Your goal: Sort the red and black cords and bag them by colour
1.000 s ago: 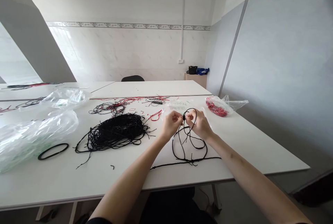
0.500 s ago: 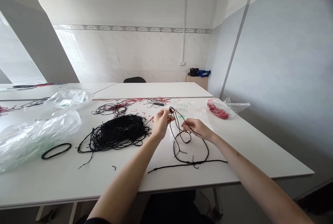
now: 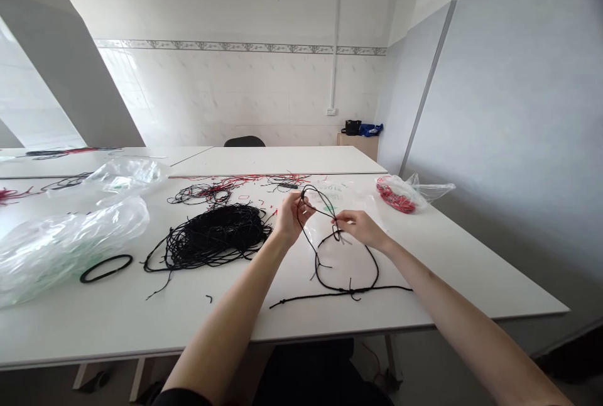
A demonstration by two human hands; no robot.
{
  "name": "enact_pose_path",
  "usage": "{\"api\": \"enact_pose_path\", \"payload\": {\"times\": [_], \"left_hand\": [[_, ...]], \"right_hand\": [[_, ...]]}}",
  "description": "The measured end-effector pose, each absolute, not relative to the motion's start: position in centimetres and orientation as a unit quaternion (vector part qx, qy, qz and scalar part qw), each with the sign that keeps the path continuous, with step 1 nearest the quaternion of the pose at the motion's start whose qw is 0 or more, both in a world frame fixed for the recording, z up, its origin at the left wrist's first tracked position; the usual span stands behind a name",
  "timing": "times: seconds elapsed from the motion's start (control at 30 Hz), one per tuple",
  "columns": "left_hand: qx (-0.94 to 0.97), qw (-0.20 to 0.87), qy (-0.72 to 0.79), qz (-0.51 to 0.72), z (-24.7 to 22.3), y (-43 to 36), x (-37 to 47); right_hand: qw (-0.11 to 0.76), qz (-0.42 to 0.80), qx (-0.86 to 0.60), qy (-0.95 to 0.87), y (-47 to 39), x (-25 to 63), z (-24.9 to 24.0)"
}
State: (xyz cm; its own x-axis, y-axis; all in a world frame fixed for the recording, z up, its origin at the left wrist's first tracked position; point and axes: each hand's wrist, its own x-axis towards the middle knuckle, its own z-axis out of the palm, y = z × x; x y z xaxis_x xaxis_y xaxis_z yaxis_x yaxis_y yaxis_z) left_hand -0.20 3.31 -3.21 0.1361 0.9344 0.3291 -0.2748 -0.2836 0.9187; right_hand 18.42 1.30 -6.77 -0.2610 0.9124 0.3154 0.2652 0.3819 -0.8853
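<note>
My left hand [image 3: 291, 217] pinches a thin black cord [image 3: 308, 239], raised above the table in loose loops. To its right, my right hand [image 3: 355, 227] has its fingertips closed on another part of the cord, where strands cross in a small loop. Beneath my hands, a black cord loop [image 3: 375, 261] with a knot at its front lies on the white table, its straight ends stretching left and right. Left of my forearm rests a big coil of black cords [image 3: 219, 236]. Exactly how the strands run between my fingers is too fine to make out.
Clear plastic bags [image 3: 70, 242] lie at the left, near a black ring of cord [image 3: 106, 268]. A bag of red cord [image 3: 396, 195] sits at the right edge. Black and red cord scraps [image 3: 207, 192] are strewn behind the coil. The table's front edge [image 3: 330, 335] runs below my arms.
My right hand has drawn part of the cord slightly, and the hanging loops now cross near its fingertips. The strands at my left hand have spread into a wider loop.
</note>
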Motion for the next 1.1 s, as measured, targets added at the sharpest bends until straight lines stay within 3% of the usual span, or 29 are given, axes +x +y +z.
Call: {"api": "enact_pose_path", "payload": {"times": [0.4, 0.6, 0.73, 0.83, 0.97, 1.1], "left_hand": [[0.811, 0.192, 0.460, 0.307, -8.4, 3.8, 0.1], [0.796, 0.108, 0.499, 0.325, -8.3, 4.6, -0.8], [0.789, 0.109, 0.465, 0.387, -6.7, 3.5, -0.1], [0.810, 0.170, 0.393, 0.401, -6.2, 2.2, 1.2], [0.819, 0.248, 0.322, 0.404, -6.9, 1.7, 2.5], [0.794, 0.255, 0.337, 0.436, -8.0, 2.2, 2.9]], "right_hand": [[0.597, 0.506, -0.281, -0.556, 1.0, 20.8, -4.5], [0.626, 0.541, -0.246, -0.505, 1.0, 21.5, -4.0], [0.615, 0.554, -0.246, -0.504, 0.8, 21.1, -4.1], [0.598, 0.546, -0.261, -0.525, 0.8, 20.5, -4.4], [0.577, 0.549, -0.272, -0.540, 0.6, 20.1, -4.5], [0.560, 0.563, -0.262, -0.548, 0.3, 19.7, -4.6]]}}
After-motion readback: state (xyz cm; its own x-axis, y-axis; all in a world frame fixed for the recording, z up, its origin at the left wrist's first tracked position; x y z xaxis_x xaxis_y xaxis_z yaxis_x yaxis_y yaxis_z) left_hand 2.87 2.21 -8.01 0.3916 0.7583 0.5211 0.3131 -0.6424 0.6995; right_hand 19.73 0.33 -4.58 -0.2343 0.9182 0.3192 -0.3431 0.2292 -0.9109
